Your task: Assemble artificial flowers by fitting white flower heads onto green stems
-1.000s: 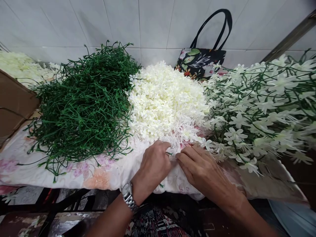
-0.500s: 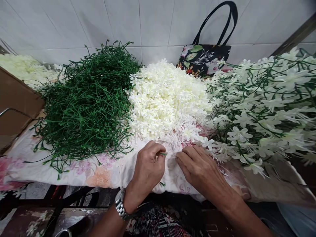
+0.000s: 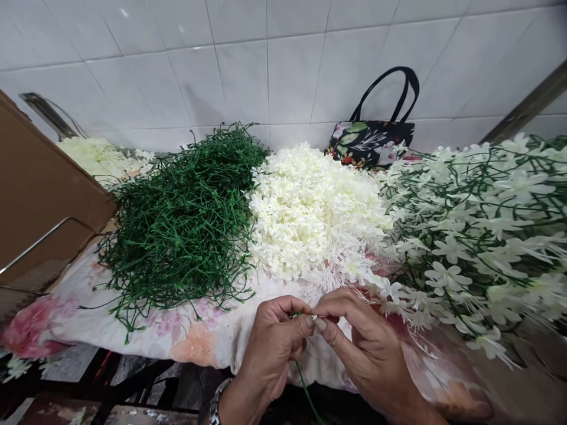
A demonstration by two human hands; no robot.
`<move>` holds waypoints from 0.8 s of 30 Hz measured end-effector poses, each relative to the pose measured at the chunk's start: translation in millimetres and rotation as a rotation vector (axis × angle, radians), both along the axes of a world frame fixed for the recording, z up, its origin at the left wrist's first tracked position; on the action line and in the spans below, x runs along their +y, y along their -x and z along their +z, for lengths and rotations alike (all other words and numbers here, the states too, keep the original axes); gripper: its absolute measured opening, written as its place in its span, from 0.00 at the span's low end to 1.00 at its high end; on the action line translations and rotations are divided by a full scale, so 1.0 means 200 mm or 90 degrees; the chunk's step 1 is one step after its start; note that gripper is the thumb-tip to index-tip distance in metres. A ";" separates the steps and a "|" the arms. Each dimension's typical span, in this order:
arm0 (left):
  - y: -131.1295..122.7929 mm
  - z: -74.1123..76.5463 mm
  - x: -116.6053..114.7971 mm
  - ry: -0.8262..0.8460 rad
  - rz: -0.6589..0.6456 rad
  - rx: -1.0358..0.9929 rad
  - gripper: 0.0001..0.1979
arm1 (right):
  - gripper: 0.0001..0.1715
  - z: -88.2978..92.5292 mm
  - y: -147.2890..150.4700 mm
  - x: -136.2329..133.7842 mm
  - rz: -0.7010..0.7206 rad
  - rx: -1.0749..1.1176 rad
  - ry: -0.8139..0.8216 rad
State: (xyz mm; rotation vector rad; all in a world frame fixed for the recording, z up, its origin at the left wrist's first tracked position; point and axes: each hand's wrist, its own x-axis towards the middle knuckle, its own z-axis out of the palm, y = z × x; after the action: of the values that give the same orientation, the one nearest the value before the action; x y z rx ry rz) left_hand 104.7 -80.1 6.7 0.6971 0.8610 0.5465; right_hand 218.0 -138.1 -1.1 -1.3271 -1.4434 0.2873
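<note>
Fingers (image 3: 303,324) of both hands meet at the tips above the flowered cloth (image 3: 241,319). At left, the heap of green stems (image 3: 177,236) lies tangled, so one pulled out could drag others. The left hand (image 3: 274,345) grips a lone stem (image 3: 305,386), its lower end dangling past the cloth's near edge; a slack hold could let it twist or drop. The right hand (image 3: 370,348) has thumb and forefinger nearly touching; whether they hold anything cannot be told. White-flowered sprays (image 3: 447,277) farther right could snag it.

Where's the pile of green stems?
In the head view, the green pile lies left of centre, between the brown box and white blossoms, on flowered cloth.
</note>
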 end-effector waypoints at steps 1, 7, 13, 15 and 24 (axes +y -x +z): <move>0.00 0.00 0.00 -0.003 -0.004 0.009 0.15 | 0.05 -0.01 0.00 0.00 0.001 0.007 -0.003; -0.02 0.03 0.10 -0.279 0.024 0.171 0.05 | 0.05 -0.02 -0.07 0.00 -0.009 0.060 0.054; -0.15 0.02 0.26 -0.764 -0.014 0.518 0.17 | 0.04 -0.03 -0.13 0.02 -0.077 0.048 0.150; -0.17 0.00 0.28 -0.826 -0.066 0.598 0.16 | 0.05 -0.03 -0.13 0.03 -0.084 0.028 0.127; -0.11 0.03 0.25 -0.664 0.057 0.428 0.08 | 0.06 -0.02 -0.13 0.04 -0.063 -0.025 0.059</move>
State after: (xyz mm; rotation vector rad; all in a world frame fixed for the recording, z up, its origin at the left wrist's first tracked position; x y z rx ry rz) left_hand 127.4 -29.4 13.7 1.8708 1.2165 0.8654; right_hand 244.3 -130.3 -4.3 -1.4823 -1.4064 0.2665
